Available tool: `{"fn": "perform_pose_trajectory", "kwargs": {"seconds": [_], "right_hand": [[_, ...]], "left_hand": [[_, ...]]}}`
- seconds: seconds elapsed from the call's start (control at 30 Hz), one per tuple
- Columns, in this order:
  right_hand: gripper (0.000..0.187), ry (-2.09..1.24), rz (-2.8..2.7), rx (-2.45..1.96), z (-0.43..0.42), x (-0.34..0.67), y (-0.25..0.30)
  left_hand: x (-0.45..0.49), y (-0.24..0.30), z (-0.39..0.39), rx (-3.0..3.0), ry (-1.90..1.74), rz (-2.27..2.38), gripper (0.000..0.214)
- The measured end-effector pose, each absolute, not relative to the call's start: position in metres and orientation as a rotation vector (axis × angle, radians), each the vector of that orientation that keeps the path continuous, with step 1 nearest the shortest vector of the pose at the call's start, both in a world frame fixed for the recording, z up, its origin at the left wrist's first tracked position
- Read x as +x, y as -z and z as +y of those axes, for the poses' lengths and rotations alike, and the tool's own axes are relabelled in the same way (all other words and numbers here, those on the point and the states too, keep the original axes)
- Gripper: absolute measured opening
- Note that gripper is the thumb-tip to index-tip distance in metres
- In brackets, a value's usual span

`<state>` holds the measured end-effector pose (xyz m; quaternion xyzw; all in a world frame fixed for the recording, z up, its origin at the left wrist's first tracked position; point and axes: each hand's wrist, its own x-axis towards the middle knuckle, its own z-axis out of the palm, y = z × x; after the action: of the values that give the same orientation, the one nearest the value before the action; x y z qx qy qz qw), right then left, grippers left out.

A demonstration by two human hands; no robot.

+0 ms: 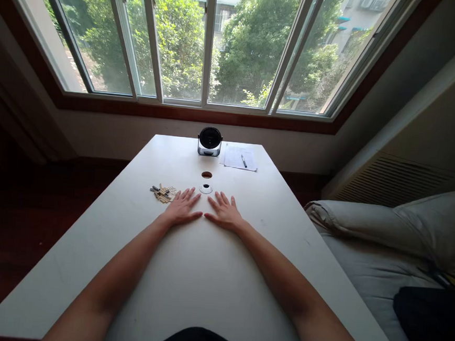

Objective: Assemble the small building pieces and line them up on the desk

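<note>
Both hands lie palm down on the white table [207, 274], fingers spread, thumbs almost meeting. My left hand [183, 207] holds nothing; beside its fingers is a small pile of light wooden pieces [165, 193] with some dark ones mixed in, too small to name surely. My right hand [224, 211] is likewise bare and flat on the tabletop. Just beyond the fingertips, between the hands, sits a white ring-shaped piece [206, 189] with a dark centre. Past it a round hole [206, 174] opens in the tabletop.
A small black round fan-like device [210, 139] on a stand is at the table's far edge. Right of it lie paper sheets [234, 157] with a pen [244, 161] on top. A window [209, 48] spans the far wall; a bed [370, 255] flanks the right side.
</note>
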<state>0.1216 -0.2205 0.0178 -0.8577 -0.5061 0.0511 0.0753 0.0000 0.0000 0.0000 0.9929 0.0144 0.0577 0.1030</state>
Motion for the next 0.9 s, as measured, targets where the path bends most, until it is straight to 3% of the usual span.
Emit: {"fn": "perform_pose_trajectory", "kwargs": {"seconds": [0.67,0.9], "right_hand": [[0.087,-0.135,-1.501,-2.599,-0.218,0.124,-0.011],[0.073,-0.066,-1.455,-2.572,-0.22,0.123,-0.01]], "left_hand": [[-0.006,-0.004,-0.004,2.94,-0.175,0.044,0.079],[-0.008,-0.014,0.017,2.901,-0.478,0.13,0.046]]}}
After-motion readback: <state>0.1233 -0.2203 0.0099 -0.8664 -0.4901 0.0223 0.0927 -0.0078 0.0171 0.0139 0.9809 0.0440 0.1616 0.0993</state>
